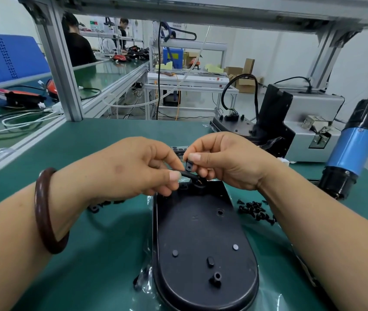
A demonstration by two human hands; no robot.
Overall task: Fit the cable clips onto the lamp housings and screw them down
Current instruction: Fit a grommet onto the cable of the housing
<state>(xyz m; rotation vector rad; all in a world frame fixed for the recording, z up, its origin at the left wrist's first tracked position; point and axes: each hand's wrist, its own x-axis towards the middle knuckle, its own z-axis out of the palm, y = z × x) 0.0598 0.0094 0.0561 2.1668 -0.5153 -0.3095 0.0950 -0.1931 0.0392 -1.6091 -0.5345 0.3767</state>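
A small black cable clip [188, 167] is pinched between thumb and forefinger of the right hand [228, 162], just above the far end of the black lamp housing [203, 239], which lies flat on the green bench [93, 243]. The left hand [131, 169] nips the black cable [187, 175] beside it, likely steadying it so the clip can seat. Loose screws [257, 212] lie right of the housing; the blue screwdriver [353, 149] hangs further right, within easy reach
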